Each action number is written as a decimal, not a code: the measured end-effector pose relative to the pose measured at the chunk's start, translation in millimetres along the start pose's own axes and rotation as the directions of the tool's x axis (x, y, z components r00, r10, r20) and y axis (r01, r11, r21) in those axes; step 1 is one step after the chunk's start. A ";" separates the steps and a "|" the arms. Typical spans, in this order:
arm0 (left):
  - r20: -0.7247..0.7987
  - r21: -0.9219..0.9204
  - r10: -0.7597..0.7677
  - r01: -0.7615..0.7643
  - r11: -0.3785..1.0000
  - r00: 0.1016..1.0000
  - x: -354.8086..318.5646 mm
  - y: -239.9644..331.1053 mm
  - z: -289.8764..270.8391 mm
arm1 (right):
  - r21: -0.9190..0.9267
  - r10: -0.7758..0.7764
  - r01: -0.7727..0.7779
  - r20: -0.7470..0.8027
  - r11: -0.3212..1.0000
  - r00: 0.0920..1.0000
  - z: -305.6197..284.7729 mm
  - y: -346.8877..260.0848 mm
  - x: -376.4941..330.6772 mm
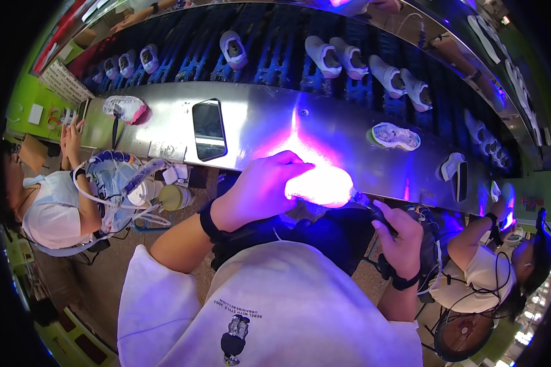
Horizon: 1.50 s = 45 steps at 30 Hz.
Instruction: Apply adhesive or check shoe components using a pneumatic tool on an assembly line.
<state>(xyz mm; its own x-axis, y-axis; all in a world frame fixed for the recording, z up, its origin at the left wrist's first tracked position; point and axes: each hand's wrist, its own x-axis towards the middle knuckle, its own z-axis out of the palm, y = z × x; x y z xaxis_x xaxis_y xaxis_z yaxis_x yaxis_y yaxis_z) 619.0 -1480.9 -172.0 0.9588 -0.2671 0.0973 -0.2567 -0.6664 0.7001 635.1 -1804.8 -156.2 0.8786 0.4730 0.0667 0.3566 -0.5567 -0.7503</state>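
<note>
My left hand [266,186] grips a shoe sole [321,185] by its left end, above the bench's near edge. Strong violet-white light washes out the sole's surface, so its detail is lost. In my right hand [401,235] is a brush with a dark handle [382,213], its tip end meeting the sole's right side. The bristles are hard to make out in the glare. On the bench to the right lies another sole [397,136], pale with a green edge.
The metal bench [257,116] carries a phone [209,129] and a pink-ended sole [127,109] with a dark-handled tool. Behind it, a conveyor [275,55] bears several white shoes [232,50]. Co-workers sit left [61,208] and right [480,269]. A bucket [172,197] stands at left.
</note>
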 end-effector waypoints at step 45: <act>0.496 -0.725 -0.395 0.619 0.302 0.773 9.8 29.8 52.8 | 0.380 0.185 -0.206 0.090 0.902 0.979 19.7 55.6 -25.5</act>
<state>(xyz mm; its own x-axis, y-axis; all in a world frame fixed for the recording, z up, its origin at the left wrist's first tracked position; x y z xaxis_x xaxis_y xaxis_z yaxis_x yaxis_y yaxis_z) 614.3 -1540.2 -187.5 0.7822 -0.2888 -0.5520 0.6045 0.1379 0.7846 626.2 -1834.3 -212.7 0.8969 0.4217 -0.1330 0.0201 -0.3394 -0.9404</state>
